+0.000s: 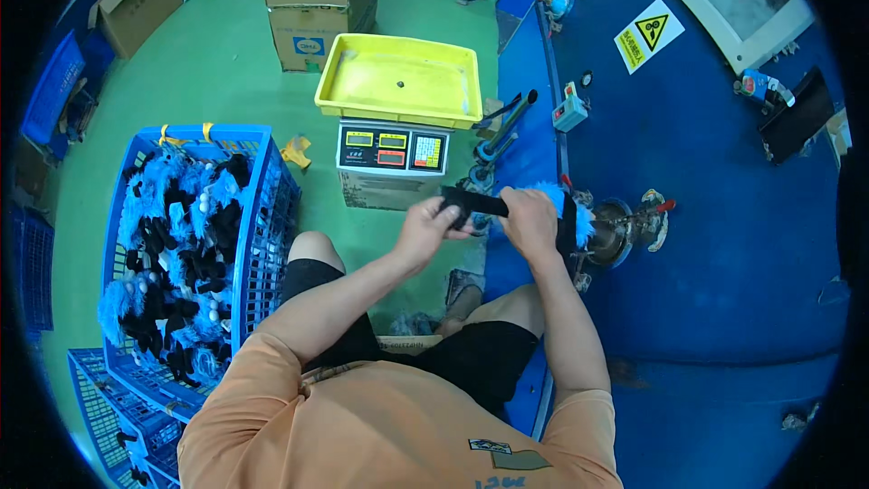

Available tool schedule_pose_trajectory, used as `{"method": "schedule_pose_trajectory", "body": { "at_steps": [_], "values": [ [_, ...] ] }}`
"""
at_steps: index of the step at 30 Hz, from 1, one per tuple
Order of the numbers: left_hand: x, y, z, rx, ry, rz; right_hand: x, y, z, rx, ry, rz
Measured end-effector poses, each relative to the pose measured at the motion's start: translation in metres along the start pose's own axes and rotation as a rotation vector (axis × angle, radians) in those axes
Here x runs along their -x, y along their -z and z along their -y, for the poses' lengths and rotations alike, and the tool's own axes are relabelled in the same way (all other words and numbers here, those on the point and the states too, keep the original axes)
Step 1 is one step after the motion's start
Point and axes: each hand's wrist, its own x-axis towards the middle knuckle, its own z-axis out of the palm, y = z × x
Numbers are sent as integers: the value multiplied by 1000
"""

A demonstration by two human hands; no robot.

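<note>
A blue and black plush toy piece point(490, 205) is stretched between my two hands, in front of the blue machine. My left hand point(422, 232) closes on the end of its black limb, fingers pinched together. Closer to the machine, my right hand point(529, 220) is wrapped round the other end of that black part. Bright blue fur shows just beyond the right hand, beside a round metal fitting point(613, 235) with a red-tipped handle. My right hand hides how the fur meets the fitting.
On my left stands a blue plastic basket point(253, 244) heaped with blue and black plush pieces. A yellow tray point(398, 113) rests on a digital scale point(393, 150) ahead. Behind it is an open cardboard box point(312, 32). The blue machine panel point(706, 244) fills the right side.
</note>
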Motion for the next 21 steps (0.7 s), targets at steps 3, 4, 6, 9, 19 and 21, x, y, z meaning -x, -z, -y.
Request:
{"method": "schedule_pose_trajectory", "body": {
  "at_steps": [3,4,6,9,19,21],
  "values": [
    [-17,20,-17,127,170,67,-4,4,3,-23,20,-22],
    [-21,22,-21,169,227,90,-3,5,3,-29,26,-30],
    [-30,15,-27,107,213,128,3,4,-8,-20,16,-46],
    [-36,-1,-34,-72,166,228,16,6,-29,6,-4,-86],
    [-34,13,-50,-356,59,156,2,-2,-5,31,10,-11],
    [-26,14,-51,-319,46,111,-2,-1,0,23,14,-6]
  ]
}}
